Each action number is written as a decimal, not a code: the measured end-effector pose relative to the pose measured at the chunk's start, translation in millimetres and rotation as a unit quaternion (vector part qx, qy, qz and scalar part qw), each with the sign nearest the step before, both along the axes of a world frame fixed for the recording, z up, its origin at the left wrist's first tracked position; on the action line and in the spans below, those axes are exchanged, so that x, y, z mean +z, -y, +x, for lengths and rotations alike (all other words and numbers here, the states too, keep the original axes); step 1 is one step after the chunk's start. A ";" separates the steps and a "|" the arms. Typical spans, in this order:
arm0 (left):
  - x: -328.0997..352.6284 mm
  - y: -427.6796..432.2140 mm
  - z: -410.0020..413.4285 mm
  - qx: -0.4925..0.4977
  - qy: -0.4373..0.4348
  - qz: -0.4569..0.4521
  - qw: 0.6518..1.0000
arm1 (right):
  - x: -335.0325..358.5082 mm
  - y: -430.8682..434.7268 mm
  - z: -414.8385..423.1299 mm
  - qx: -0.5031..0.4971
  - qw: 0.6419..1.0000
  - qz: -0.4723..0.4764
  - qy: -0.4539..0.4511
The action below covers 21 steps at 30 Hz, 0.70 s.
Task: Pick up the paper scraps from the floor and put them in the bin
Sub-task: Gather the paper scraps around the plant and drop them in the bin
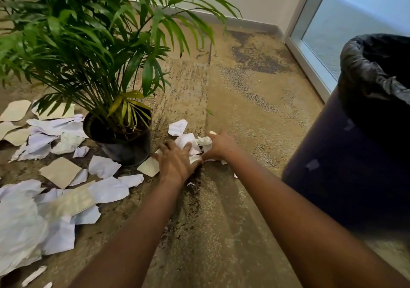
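Observation:
Torn white and cream paper scraps lie over the carpet. A small cluster of scraps point(185, 140) sits just right of the plant pot, and both my hands are on it. My left hand point(176, 161) presses flat on the scraps with fingers spread. My right hand point(218, 144) curls around crumpled white pieces point(204, 141). One white scrap point(177, 127) lies just beyond the hands. A larger spread of scraps point(51, 185) covers the floor at the left. The dark bin point(346, 154) with a black liner stands at the right, beside my right forearm.
A potted palm in a black pot point(124, 145) stands left of my hands, its fronds hanging over the scraps behind it. A glass door with a white frame point(310, 66) is behind the bin. A white wall and skirting run along the far side.

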State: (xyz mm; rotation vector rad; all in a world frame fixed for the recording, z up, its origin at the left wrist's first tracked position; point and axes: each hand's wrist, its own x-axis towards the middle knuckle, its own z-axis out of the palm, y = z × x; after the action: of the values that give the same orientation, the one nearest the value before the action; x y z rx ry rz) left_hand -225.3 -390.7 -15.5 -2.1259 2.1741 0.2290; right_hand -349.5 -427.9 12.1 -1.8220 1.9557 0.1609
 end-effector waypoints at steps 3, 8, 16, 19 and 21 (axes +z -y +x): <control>9.0 -3.3 -4.7 -0.029 0.002 -0.021 0.999 | -2.1 -11.3 0.5 0.018 0.999 -0.037 -0.005; 19.6 -13.0 -11.1 -0.115 -0.015 -0.058 0.992 | -0.9 -41.8 -2.6 0.039 0.993 -0.106 0.046; 22.9 -45.6 -17.6 -0.129 -0.060 -0.032 0.989 | 10.6 -87.3 -0.7 0.047 0.993 -0.088 0.063; 33.9 -58.9 -17.8 -0.102 -0.146 -0.017 0.984 | 25.3 -106.9 -2.6 0.020 0.988 -0.095 0.120; 47.9 -66.4 -19.9 -0.071 -0.220 -0.019 0.973 | 40.2 -119.6 -6.7 0.000 0.977 -0.133 0.167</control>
State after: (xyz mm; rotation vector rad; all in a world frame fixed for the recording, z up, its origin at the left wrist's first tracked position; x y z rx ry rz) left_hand -245.1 -324.2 32.4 -2.0812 2.5684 0.7129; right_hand -356.2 -308.3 52.3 -1.8656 1.8021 -0.4027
